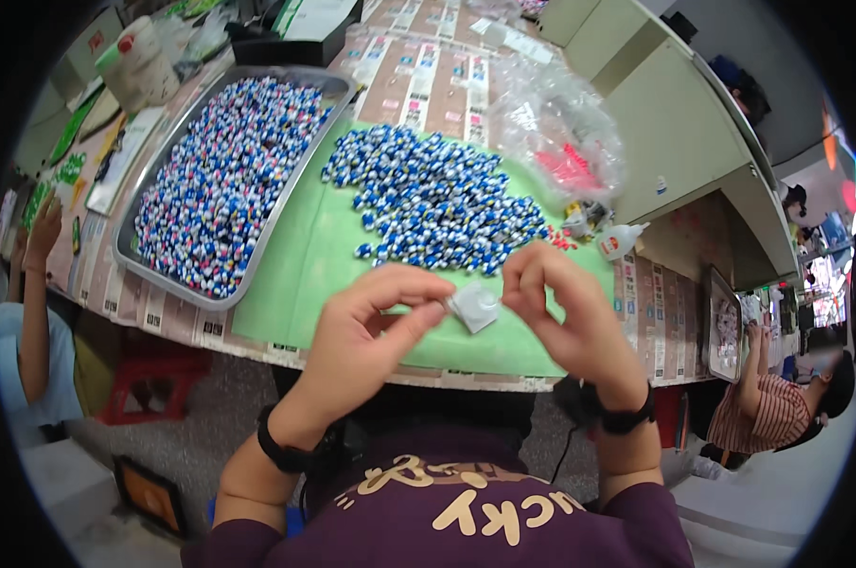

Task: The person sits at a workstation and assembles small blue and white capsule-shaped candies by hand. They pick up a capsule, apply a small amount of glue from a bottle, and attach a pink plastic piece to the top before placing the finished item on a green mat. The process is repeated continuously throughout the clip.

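Over the green mat [286,293], my left hand [371,327] has thumb and index finger pinched together, with something too small to make out at the tips. My right hand [565,308] is also closed in a pinch; whatever its fingertips hold cannot be made out. Between the two hands sits a small white square piece [476,309] with a rounded form on top, next to my left fingertips. Just beyond them spreads a pile of small blue-and-white pieces [428,199]. At the pile's right edge are several tiny red pieces [562,239].
A metal tray [177,287] full of small multicoloured pieces stands at left. A clear plastic bag [532,104] with pinkish-red pieces and a white squeeze bottle [621,240] are at right, beside a pale cabinet [674,133]. People sit at far left and right.
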Tool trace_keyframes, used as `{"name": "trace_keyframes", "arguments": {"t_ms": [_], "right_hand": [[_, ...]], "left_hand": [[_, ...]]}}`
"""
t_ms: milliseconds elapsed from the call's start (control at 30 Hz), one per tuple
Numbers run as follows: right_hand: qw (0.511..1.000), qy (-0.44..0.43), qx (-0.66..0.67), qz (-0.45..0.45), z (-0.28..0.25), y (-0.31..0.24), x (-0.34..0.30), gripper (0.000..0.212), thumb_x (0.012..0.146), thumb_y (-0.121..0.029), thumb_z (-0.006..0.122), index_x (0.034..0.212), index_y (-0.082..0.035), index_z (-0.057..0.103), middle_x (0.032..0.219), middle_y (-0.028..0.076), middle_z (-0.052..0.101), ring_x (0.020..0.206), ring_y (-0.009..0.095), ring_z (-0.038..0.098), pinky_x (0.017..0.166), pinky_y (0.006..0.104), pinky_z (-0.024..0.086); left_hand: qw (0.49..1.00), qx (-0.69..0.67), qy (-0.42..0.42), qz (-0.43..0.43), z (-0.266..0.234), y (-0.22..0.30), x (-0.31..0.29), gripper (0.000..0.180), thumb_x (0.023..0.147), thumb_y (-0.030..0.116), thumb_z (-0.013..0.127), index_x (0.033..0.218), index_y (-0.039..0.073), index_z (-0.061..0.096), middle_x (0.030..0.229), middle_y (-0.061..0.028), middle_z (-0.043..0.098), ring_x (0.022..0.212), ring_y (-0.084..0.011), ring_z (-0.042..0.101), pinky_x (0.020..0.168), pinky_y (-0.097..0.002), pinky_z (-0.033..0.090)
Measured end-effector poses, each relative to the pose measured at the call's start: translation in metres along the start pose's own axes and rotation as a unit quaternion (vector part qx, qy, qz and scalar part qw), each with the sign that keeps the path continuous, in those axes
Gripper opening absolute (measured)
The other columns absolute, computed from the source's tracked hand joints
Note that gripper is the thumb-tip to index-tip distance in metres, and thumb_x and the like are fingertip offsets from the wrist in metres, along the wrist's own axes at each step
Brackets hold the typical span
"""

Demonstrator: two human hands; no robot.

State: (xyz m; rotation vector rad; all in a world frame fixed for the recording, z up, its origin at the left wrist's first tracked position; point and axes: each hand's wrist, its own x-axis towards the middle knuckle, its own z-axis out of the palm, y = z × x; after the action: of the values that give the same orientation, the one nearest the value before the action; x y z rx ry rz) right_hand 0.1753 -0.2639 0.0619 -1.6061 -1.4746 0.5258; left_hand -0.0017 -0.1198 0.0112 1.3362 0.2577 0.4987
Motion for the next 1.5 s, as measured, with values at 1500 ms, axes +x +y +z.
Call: {"name": "trace_keyframes", "arguments": {"t_ms": [1500], "right_hand": [[0.994,0.104,-0.01,-0.001,0.028,0.001,0.008,0.032,0.084,0.009,0.065,0.087,-0.009,0.039,0.096,0.009,0.052,0.087,0.015,0.051,0.079,0.0282,0.043]], "left_hand": [[0.992,0.035,0.057,0.11,0.02,-0.011,0.019,0.019,0.081,-0.01,0.071,0.097,-0.002,0.068,0.103,-0.0128,0.066,0.091,-0.016,0.067,0.075,-0.0271,0.059]]}}
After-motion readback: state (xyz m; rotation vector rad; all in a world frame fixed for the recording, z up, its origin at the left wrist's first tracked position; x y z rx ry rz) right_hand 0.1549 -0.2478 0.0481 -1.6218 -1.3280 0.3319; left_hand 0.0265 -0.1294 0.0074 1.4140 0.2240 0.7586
